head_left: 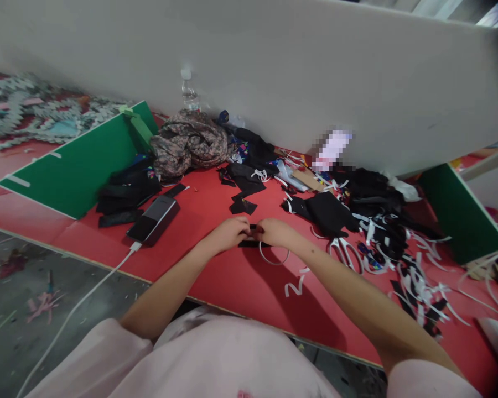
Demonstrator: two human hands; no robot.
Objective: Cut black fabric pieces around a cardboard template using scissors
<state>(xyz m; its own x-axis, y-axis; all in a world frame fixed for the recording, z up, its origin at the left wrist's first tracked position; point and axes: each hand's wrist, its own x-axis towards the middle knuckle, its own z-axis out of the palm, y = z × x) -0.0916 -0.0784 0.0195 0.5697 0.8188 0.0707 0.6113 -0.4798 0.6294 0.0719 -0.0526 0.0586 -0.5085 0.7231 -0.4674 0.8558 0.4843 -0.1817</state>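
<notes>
Close together over the red table, my left hand (231,231) and my right hand (276,231) pinch a small piece of black fabric (249,243) between them. The fingers of both hands are closed, and part of the piece is hidden behind them. A thin white strip (274,263) curves in a loop below my right hand. Beyond the hands lies a small black scrap (243,206). To the right of my right hand are white-handled scissors (342,243), with their blades under a black cloth piece (330,213).
On the left, a dark rectangular device (155,218) has a white cable (95,296) running off the table edge. Patterned cloth (191,143) is heaped behind it near a water bottle (188,94). Green dividers (78,171) flank the table. Black and white scraps (415,282) lie right.
</notes>
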